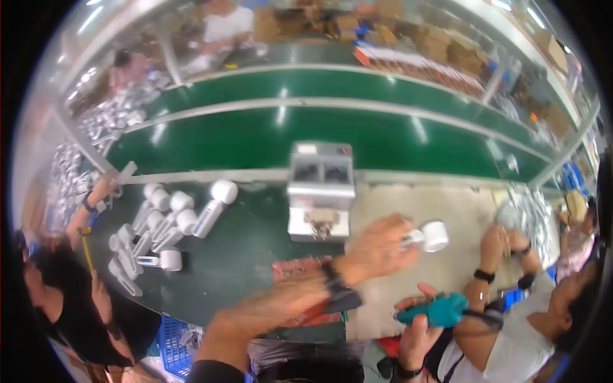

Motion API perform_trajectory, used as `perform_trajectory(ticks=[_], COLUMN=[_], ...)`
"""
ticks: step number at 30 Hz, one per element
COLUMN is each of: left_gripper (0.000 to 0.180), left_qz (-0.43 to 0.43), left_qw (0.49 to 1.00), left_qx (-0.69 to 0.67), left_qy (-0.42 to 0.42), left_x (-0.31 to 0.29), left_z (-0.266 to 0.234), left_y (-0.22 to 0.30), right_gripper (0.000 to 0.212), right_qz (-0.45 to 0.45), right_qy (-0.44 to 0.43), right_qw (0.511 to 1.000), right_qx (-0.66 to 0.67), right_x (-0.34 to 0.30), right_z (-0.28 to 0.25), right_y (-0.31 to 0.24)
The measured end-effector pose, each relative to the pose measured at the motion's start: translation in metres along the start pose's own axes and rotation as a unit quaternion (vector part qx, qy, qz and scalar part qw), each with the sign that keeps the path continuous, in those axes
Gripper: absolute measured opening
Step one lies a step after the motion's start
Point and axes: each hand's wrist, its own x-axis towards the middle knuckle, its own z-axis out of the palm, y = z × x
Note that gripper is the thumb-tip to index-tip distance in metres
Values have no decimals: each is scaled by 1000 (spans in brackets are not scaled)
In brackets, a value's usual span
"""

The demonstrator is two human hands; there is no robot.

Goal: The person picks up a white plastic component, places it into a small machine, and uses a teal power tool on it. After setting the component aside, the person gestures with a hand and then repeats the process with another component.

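My left hand (pixel 382 250) reaches across to the right over the pale board. Its fingers are closed round the handle of a white wand-like device (pixel 435 236), whose round head sticks out to the right. In my right hand (pixel 418 335), lower and nearer to me, is a teal electric screwdriver (pixel 440 311) with a dark cord trailing right. The screwdriver's tip points left and is blurred, apart from the device. Left of my left hand stands a boxy white and grey machine (pixel 321 191) with a clear window, like a screw feeder.
Several similar white devices (pixel 214 207) lie on the dark green table (pixel 236 281) at left. A red patterned mat (pixel 300 268) lies under my left forearm. Co-workers sit at left and right. A green conveyor (pixel 255 137) runs behind; a blue crate (pixel 174 348) is below the table.
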Motion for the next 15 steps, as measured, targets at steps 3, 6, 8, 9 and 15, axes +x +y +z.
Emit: perform_trajectory(ticks=[3, 6, 8, 9, 15], left_gripper=[24, 20, 21, 21, 16], left_qz=[-44, -81, -53, -55, -79], left_qw=[997, 992, 994, 994, 992], left_qx=[33, 57, 86, 79, 24], left_qy=[-56, -75, -48, -45, -99], left_x=[-30, -66, -81, -87, -107], left_z=[-75, -108, -115, -116, -133], left_y=[37, 31, 31, 29, 13], right_gripper=[76, 72, 74, 74, 75], right_qz=[14, -5, -7, -6, -92], right_qy=[-39, -81, -92, -93, -134], right_qw=[999, 996, 994, 994, 984], right_qx=[31, 43, 65, 57, 78], right_x=[7, 21, 21, 20, 40], right_z=[3, 24, 37, 44, 92], right_y=[0, -9, -20, -24, -35])
